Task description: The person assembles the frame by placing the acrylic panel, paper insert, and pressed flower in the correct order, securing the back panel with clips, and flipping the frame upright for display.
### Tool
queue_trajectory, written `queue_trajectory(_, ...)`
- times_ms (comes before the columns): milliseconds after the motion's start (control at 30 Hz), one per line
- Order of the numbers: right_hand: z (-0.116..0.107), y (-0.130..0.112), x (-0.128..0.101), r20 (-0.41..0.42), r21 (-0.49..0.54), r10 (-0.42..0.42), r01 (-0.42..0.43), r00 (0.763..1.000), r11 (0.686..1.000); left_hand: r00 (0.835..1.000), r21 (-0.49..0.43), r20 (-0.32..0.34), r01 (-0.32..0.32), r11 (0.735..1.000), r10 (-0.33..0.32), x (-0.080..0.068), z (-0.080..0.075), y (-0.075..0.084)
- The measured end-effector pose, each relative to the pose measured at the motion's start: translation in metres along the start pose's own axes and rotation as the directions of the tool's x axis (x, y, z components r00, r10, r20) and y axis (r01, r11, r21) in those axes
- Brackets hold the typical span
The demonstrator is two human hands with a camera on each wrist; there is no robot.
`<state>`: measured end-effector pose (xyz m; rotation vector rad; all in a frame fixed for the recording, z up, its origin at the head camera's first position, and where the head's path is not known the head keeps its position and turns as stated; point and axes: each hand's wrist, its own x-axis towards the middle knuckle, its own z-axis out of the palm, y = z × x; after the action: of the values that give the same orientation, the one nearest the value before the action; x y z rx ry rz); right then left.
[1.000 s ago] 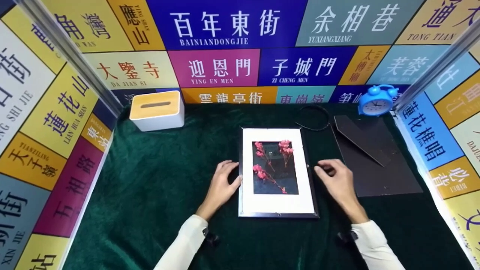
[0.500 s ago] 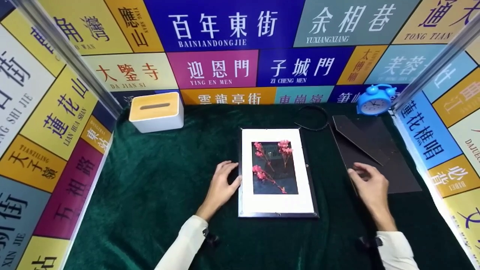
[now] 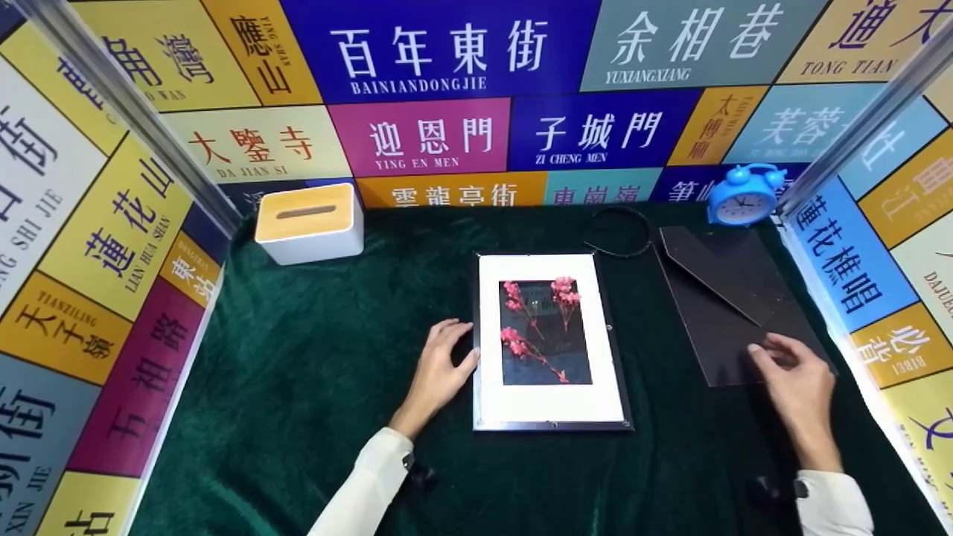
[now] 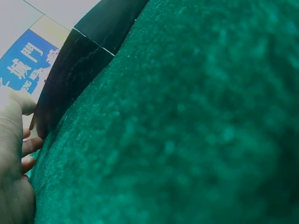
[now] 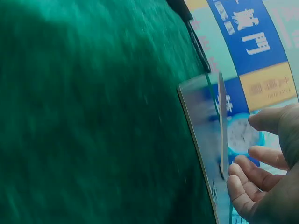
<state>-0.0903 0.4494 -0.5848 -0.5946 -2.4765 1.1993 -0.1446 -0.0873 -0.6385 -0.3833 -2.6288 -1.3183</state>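
A picture frame (image 3: 549, 408) with a white mat and dark middle lies flat on the green cloth. Small sprigs of pink flowers (image 3: 566, 292) are inside its opening. My left hand (image 3: 439, 366) rests at the frame's left edge, thumb and fingertips against its side. In the left wrist view, the fingers (image 4: 32, 145) meet the frame's dark edge (image 4: 65, 79). Over the lower right part of the black backing board (image 3: 703, 335) is my right hand (image 3: 798, 383), its fingers loosely bent with nothing between them. The board's stand leg (image 3: 711, 286) is raised.
Behind the frame lies a thin black ring-shaped band (image 3: 622, 254). A blue alarm clock (image 3: 742, 197) stands at the back right, and a white tissue box (image 3: 320, 240) with a wooden lid at the back left. Printed panels (image 3: 439, 138) wall the table in.
My right hand has moved from beside the frame's right edge to the right, over the backing board. The left hand and the frame have stayed in place.
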Motion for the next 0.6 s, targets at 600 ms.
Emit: queue_trajectory(600, -0.067, 0.043, 0.026, 0.128, -0.158, 0.158, -0.137, 0.979, 0.978, 1.0, 0.001, -0.005, -0.005, 1.0, 0.005, 0.0, 0.001, 0.0)
